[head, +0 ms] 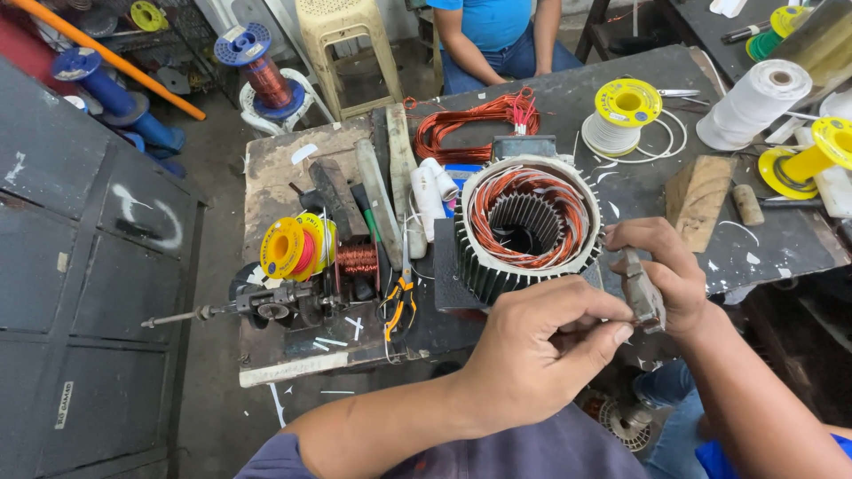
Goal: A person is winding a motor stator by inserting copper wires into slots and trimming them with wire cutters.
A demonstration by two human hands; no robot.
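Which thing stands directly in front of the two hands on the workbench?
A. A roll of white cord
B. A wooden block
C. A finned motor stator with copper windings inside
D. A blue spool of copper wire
C. The finned motor stator, ringed with copper windings, stands just beyond the left hand and the right hand, which grips a small grey tool.

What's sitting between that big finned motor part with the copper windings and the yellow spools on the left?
In the head view, between the motor stator and the yellow spools lie a small copper wire coil, orange-handled pliers and white rolled tubes.
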